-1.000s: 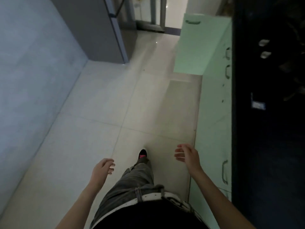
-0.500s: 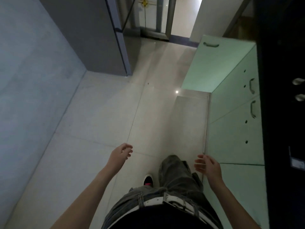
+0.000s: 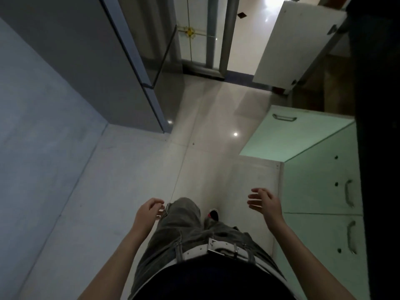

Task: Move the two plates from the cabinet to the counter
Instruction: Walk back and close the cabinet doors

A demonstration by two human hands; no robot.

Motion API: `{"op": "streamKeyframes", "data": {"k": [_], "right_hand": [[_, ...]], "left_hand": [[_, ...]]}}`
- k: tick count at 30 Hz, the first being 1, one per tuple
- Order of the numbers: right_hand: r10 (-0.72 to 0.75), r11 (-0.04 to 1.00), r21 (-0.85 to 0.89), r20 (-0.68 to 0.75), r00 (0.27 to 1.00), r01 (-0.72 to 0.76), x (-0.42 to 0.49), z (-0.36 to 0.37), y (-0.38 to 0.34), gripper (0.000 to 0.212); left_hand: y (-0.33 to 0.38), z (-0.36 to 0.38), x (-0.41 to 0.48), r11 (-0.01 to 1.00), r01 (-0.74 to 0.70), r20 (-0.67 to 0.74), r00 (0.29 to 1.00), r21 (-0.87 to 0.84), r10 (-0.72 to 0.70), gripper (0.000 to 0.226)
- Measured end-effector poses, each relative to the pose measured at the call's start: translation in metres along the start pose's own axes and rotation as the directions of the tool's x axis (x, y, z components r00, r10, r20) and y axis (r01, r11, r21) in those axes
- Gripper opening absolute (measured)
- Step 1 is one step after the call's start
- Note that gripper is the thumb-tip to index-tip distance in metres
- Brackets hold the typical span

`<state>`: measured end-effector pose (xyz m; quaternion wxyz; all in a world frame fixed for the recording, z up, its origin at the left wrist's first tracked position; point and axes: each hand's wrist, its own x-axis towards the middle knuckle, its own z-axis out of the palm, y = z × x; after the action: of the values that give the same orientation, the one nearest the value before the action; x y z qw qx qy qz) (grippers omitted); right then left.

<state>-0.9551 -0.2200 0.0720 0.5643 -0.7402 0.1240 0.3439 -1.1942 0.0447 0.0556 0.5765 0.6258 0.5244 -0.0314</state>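
No plates show in the head view. A pale green lower cabinet door (image 3: 287,135) stands swung open over the floor on the right, ahead of me. Above it a white upper cabinet door (image 3: 296,42) also hangs open. The dark counter edge (image 3: 381,148) runs down the right side. My left hand (image 3: 149,211) hangs empty beside my thigh, fingers loosely curled. My right hand (image 3: 265,202) is raised a little, empty, fingers spread, just left of the shut green cabinet fronts (image 3: 320,187).
A grey wall (image 3: 43,148) closes the left side. A tall grey fridge (image 3: 121,68) stands at the back left. A glass sliding door (image 3: 201,31) lies straight ahead. Pale floor tiles (image 3: 205,131) form a narrow aisle between wall and cabinets.
I have walked forward along the aisle; the open green door is nearer and the upper white door has come into view. Both hands stay empty, swinging with my steps.
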Motion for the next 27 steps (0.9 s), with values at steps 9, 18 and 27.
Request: {"op": "streamKeyframes", "data": {"k": [9,18,27], "right_hand": [[-0.033,0.999,0.022,-0.004,0.999,0.033,0.154,0.078,-0.132,0.027],[0.056,0.990,0.139,-0.250,0.967,-0.021,0.239,0.102,-0.211,0.027],[0.200,0.949,0.308,-0.404,0.893,-0.074,0.334,0.069,-0.252,0.028]], "left_hand": [[0.112,-0.031,0.168,0.999,0.050,-0.016,0.999,0.005,-0.049,0.020],[0.313,-0.029,0.331,0.963,-0.173,0.220,0.967,0.207,0.127,0.019],[0.457,0.070,0.445,0.887,-0.303,0.453,0.883,0.349,0.123,0.021]]}}
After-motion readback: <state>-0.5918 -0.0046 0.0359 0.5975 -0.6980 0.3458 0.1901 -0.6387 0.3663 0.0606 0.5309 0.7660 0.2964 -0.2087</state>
